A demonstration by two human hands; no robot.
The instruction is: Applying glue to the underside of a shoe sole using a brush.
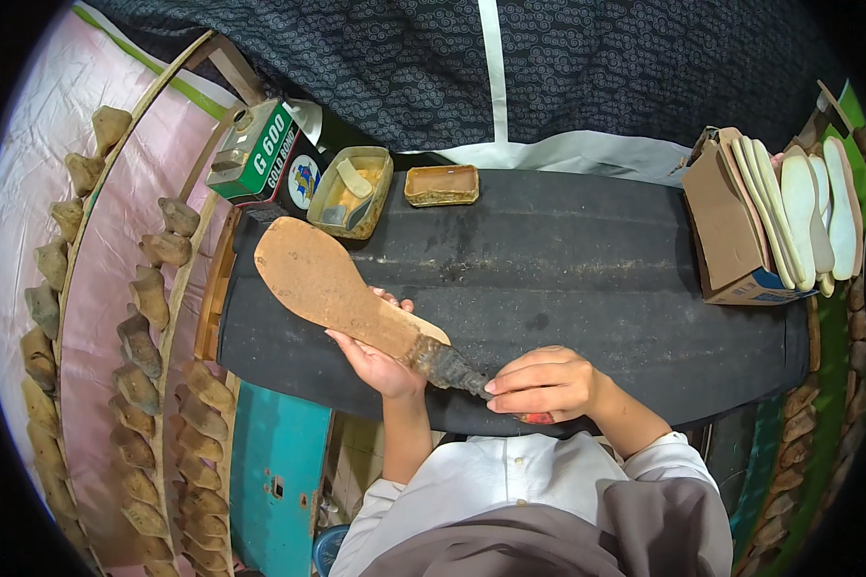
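My left hand (385,370) is closed around a tan shoe insole (318,274), its broad end pointing up and to the left. A paler strip, perhaps a second insole (416,322), shows along its right edge. My right hand (548,383) grips a brush (452,371) thickly crusted with dark residue. Its wide brown bristles lie against the narrow end of the tan insole. A red bit of the handle shows below my right fingers. Both hands are above the near edge of the dark-covered table (587,269).
At the back left stand a green and black metal can (260,159), a yellowish tub (385,183) with scrapers in it, and a shallow amber dish (442,186). A cardboard box (726,221) of pale insoles (799,207) sits at the right. Racks of wooden shoe lasts (149,293) line the left.
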